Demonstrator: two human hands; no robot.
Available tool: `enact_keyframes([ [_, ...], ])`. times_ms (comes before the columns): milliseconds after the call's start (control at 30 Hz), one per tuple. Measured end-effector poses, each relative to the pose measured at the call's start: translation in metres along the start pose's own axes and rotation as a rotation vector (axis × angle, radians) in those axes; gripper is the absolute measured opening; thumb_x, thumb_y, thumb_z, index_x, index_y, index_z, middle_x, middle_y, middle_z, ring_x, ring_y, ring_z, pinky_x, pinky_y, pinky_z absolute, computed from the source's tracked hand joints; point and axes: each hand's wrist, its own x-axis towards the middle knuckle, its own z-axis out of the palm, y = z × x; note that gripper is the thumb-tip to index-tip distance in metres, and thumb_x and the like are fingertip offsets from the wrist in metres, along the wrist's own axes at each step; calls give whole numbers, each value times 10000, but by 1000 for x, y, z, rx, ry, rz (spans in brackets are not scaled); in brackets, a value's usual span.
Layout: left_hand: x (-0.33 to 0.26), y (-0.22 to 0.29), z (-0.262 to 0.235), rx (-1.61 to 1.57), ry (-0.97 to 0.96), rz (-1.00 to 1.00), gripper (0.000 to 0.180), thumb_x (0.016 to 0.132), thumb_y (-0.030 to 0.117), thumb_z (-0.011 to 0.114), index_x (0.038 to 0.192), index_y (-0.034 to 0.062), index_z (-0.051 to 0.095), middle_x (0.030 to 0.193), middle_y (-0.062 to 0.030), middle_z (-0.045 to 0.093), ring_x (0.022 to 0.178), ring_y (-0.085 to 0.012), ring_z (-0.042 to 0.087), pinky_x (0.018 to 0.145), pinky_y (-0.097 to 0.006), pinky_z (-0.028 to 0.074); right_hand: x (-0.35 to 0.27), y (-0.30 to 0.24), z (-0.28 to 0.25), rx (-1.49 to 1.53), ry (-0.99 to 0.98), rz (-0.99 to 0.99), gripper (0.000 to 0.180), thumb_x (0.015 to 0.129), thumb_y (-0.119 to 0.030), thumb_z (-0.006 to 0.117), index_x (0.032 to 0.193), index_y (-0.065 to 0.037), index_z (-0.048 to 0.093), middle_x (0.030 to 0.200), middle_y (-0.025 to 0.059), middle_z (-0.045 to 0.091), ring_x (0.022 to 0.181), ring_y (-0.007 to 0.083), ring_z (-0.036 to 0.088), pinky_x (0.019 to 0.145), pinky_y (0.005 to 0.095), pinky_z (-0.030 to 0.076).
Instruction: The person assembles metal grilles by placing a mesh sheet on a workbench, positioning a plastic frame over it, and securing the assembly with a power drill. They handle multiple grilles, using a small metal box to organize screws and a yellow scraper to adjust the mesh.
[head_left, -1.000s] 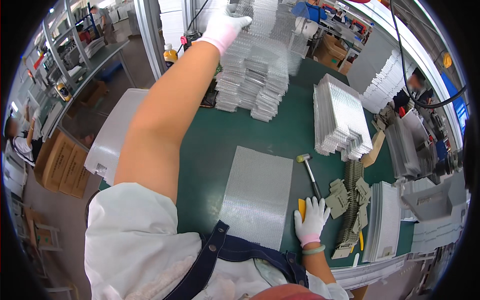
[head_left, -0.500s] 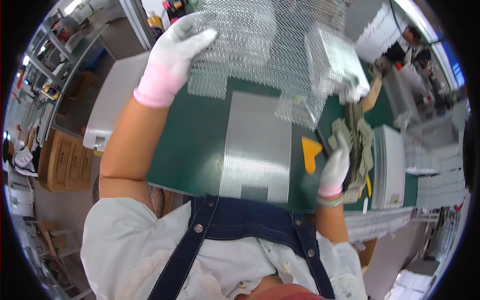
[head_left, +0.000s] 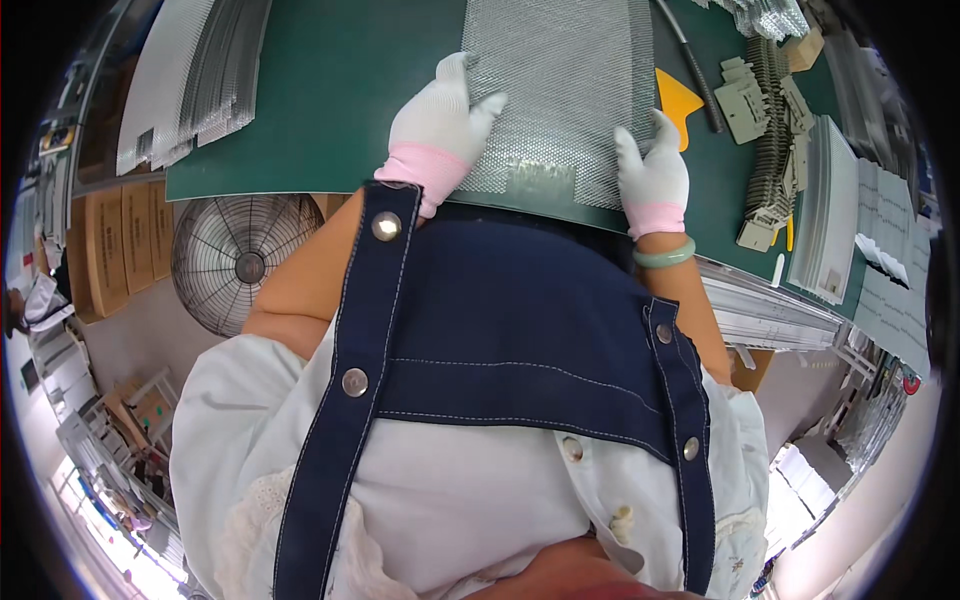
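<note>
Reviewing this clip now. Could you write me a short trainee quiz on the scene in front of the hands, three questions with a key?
1. True or false: the mesh sheet lies to the left of the left hand.
2. Which of these is nearest the right hand? A) boxes B) yellow scraper C) grey-green plates
3. Fill in: past the near edge of the green table, at the left, stands a round, wire-caged ____.

Key:
1. False; it lies to that hand's right.
2. B
3. fan
</note>
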Motion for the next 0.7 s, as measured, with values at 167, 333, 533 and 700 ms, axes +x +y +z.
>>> enact_keyframes([
  [167,1,-4,1,43,-89,-84,652,908,393,672,1364,-17,450,1089,-273,671,985,-420,667,835,-447,544,-1,0,9,-133,-49,-38,640,940,-440,609,1402,-36,428,995,243,700,929,409,681,801,462,533],
  [333,3,-7,7,130,-115,-92,659,908,367,667,1379,-31,433,1107,-284,669,1014,-416,667,859,-442,544,0,-9,11,-208,-130,20,635,948,-446,584,1403,-34,421,1028,244,700,944,403,684,810,476,537],
  [533,9,1,0,156,-219,-131,700,905,381,667,1383,-66,418,1117,-297,664,1029,-421,664,891,-450,538,3,-11,9,-256,-184,48,633,953,-439,578,1396,-14,422,1061,240,696,957,403,684,816,476,542],
  [700,13,2,-2,169,-245,-134,705,902,384,669,1381,-69,420,1108,-295,665,1024,-423,665,881,-449,541,4,-10,9,-243,-159,38,619,953,-425,585,1393,-18,428,1048,231,700,944,401,687,814,472,543],
])
